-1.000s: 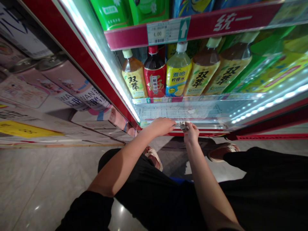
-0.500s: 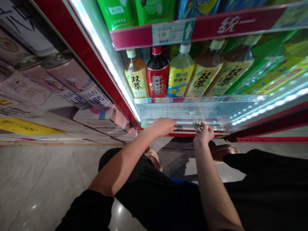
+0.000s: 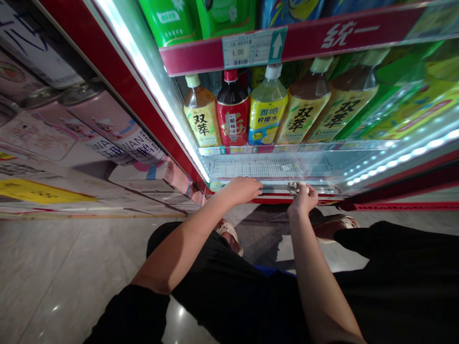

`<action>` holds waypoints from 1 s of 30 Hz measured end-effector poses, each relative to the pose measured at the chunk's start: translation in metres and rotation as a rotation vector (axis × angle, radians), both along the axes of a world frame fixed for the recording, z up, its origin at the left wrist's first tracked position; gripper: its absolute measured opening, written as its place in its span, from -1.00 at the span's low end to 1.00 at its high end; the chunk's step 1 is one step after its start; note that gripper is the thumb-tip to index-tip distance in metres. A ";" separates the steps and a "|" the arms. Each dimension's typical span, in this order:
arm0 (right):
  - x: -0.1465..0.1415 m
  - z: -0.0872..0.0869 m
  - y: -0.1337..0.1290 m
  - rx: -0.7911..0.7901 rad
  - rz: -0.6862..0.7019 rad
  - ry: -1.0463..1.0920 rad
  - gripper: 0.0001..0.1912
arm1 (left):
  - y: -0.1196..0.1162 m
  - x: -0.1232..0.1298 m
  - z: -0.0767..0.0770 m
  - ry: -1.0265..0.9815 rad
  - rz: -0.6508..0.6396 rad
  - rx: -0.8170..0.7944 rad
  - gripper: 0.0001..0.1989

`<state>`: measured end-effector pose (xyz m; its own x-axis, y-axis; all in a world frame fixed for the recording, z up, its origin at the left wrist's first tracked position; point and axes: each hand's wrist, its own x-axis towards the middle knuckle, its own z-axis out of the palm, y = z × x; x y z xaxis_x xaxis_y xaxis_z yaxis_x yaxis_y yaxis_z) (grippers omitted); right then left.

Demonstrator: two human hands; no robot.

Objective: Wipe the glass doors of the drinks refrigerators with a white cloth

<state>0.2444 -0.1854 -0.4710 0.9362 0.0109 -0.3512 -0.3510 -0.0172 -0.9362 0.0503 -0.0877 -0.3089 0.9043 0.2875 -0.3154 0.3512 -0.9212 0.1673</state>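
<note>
Right hand [image 3: 303, 199] pinches a crumpled cloth [image 3: 296, 188] between closed fingers (material hard to tell); left hand [image 3: 242, 190] curls over the drinks cooler's shelf rail [image 3: 274, 188].

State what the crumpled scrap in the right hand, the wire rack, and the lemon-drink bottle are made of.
The crumpled scrap in the right hand looks like thin paper or foil: pale, creased, partly shiny; too small to settle. The wire rack looks like white-coated metal, with thin, even rods. The lemon-drink bottle looks like glossy clear plastic, with liquid showing through.
</note>
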 end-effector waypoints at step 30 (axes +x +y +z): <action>-0.016 -0.003 0.004 0.055 0.005 0.004 -0.85 | -0.004 -0.005 -0.018 0.002 -0.018 0.017 -0.70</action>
